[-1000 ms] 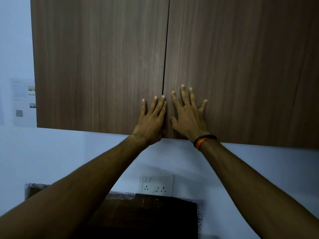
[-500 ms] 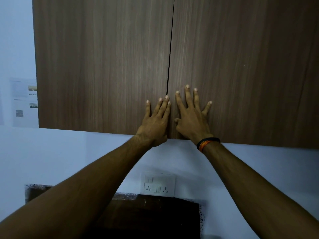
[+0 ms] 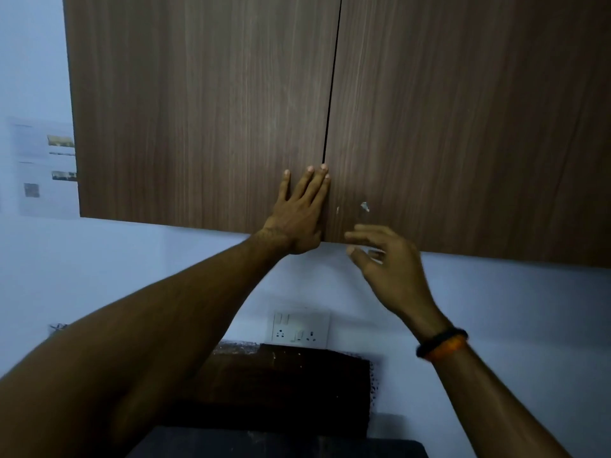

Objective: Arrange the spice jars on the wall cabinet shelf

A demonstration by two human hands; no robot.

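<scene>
At the wall cabinet [image 3: 198, 110], both doors shut; left hand [image 3: 299, 213] flat on the left door, fingers straight; right hand [image 3: 390, 262] off the wood, relaxed, holding nothing; jars not visible.

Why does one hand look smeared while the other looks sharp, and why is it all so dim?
Head view: the right hand is motion-blurred below the cabinet's edge; the left hand, flat on the left cabinet door, is crisp. Lighting is low and bluish, with the foreground arms dark.
</scene>
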